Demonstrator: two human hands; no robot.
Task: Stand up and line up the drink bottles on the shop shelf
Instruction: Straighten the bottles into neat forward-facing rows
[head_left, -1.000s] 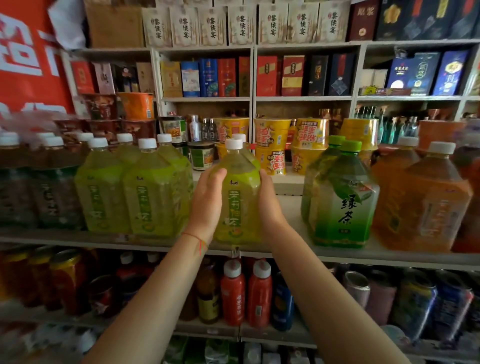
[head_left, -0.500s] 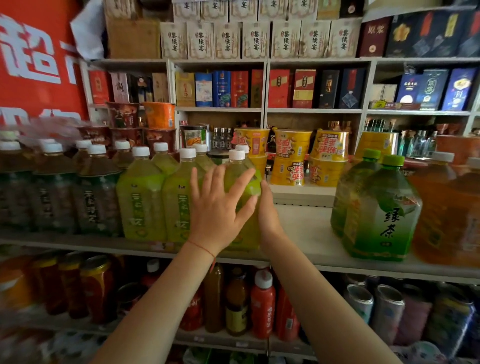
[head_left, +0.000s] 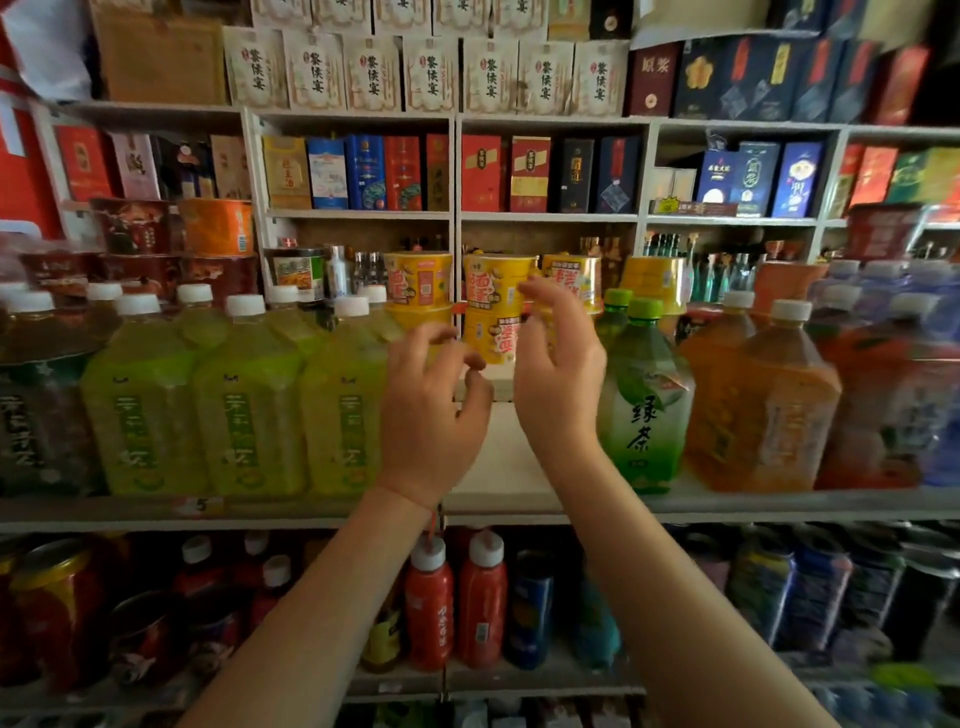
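White shelving (head_left: 457, 171) covers the far wall, its compartments packed with boxed goods in red, blue and cream. A red banner (head_left: 23, 171) hangs at far left. The light is dim and warm.

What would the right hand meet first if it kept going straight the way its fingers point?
Likely the stacked yellow instant-noodle cups at the back of the shelf: the right hand, open and empty, points up and slightly left over the bare white shelf board. Depth is unclear.

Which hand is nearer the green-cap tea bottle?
Right. The right hand hangs open just beside the green-cap tea bottle, at its left flank; the left hand is farther left, by the yellow-green bottles.
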